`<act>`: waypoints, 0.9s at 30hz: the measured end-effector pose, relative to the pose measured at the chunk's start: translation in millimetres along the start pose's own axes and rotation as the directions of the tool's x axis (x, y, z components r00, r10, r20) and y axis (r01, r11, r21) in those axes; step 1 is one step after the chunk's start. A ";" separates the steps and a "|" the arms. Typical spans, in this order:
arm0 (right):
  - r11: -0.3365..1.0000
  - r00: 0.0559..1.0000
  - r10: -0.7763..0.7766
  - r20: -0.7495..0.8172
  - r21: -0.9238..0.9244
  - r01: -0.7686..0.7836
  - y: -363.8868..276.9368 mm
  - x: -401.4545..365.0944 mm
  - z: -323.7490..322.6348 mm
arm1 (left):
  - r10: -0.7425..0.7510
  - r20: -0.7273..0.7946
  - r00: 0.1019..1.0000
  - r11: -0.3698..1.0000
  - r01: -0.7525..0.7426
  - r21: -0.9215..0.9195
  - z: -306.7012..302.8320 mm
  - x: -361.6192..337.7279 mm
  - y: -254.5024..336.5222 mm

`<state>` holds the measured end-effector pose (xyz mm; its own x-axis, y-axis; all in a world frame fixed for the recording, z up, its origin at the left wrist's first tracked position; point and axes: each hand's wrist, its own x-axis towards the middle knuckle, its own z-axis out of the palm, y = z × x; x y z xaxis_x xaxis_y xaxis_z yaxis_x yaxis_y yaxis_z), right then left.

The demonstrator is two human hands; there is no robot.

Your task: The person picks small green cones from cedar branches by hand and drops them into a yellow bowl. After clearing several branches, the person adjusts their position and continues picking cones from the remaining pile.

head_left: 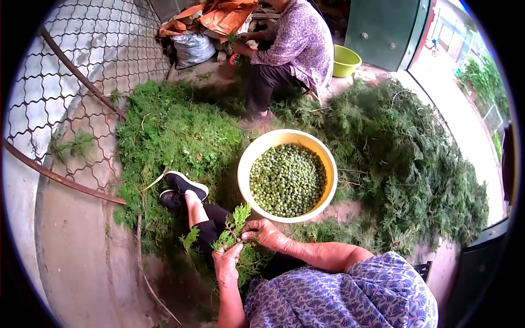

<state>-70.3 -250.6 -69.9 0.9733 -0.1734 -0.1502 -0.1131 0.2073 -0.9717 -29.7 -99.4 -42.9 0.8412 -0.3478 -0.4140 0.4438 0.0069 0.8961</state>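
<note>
My left hand (227, 263) is closed around the stem of a leafy evergreen sprig (238, 218), which fans out above and below the fingers over my lap. Close beside it, my right hand (265, 234) has thumb and fingers pinched together against the sprig; whatever lies between the fingertips is too small to make out. Just beyond my hands stands a yellow plastic basin (246, 143), largely filled with small round green berries (287, 180).
Cut evergreen branches (175, 126) cover the floor on the left, and a bigger heap (399, 164) lies to the right. Another person (298, 44) sits opposite, handling greenery. Behind them is a yellow-green basin (345, 61). Wire mesh (82, 71) leans along the left wall.
</note>
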 end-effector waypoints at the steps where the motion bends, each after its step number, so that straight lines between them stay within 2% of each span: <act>1: 0.996 0.996 0.083 -0.036 0.019 -0.082 -2.7 -2.7 2.7 | 0.001 -0.002 1.000 1.000 -0.001 -0.003 0.6 -0.5 -0.7; 2: 0.986 0.984 0.166 -0.069 0.042 -0.163 -3.9 -4.3 4.4 | -0.008 -0.015 1.000 1.000 0.008 -0.014 2.3 -0.6 -0.3; 3: 0.986 0.984 0.166 -0.067 0.043 -0.163 -2.6 -4.2 5.0 | -0.018 -0.026 1.000 1.000 0.017 -0.024 3.7 -0.3 1.0; 5: 0.958 0.970 0.223 -0.094 0.203 -0.200 4.7 -3.0 6.6 | -0.029 -0.046 0.999 1.000 0.029 -0.003 2.7 -5.6 5.5; 6: 0.994 0.956 0.081 -0.283 -0.047 -0.098 7.9 1.7 3.2 | -0.036 -0.059 0.998 0.999 0.037 0.017 2.8 -6.5 8.3; 7: 0.979 0.949 0.173 -0.262 0.155 -0.136 7.0 7.8 -8.1 | -0.035 -0.062 0.997 0.999 0.036 0.017 1.5 -6.8 9.7; 9: 0.888 0.966 0.255 -0.038 0.405 -0.218 17.4 12.8 -26.7 | 0.030 -0.084 0.996 0.998 -0.035 -0.055 -4.8 -8.5 11.5; 10: 0.829 0.955 0.291 -0.052 0.513 -0.224 7.7 8.5 -18.8 | 0.008 -0.076 0.997 0.998 -0.013 -0.059 -6.2 -8.2 14.9; 11: 0.744 0.953 0.293 0.081 0.607 -0.281 8.6 5.8 -17.8 | 0.015 -0.086 0.996 0.995 -0.023 -0.094 -4.7 -8.4 17.0; 13: 0.754 0.930 0.301 0.212 0.544 -0.369 5.5 1.5 -9.8 | 0.023 -0.087 0.996 0.989 -0.036 -0.145 -8.3 -5.1 14.0; 15: 0.806 0.919 0.224 0.325 0.469 -0.362 -1.1 -6.2 -1.6 | 0.024 -0.096 0.995 0.989 -0.037 -0.143 -6.1 -6.8 16.3; 17: 0.811 0.924 0.170 0.342 0.484 -0.329 -2.7 -7.3 5.5 | 0.007 -0.107 0.994 0.990 -0.023 -0.142 -5.7 -6.7 17.9; 23: 0.838 0.958 0.139 0.252 0.484 -0.250 -3.2 -4.1 12.9 | 0.007 -0.134 0.991 0.988 -0.027 -0.150 0.9 -6.8 21.3; 27: 0.903 0.975 0.128 0.183 0.385 -0.191 -9.6 -5.1 11.8 | 0.012 -0.096 0.995 0.994 -0.022 -0.103 -3.6 -6.3 12.3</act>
<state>-71.8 -240.3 -57.7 0.9708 0.0337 -0.2374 -0.2109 0.5910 -0.7786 -28.5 -93.7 -29.8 0.8722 -0.2558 -0.4170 0.4550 0.1111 0.8835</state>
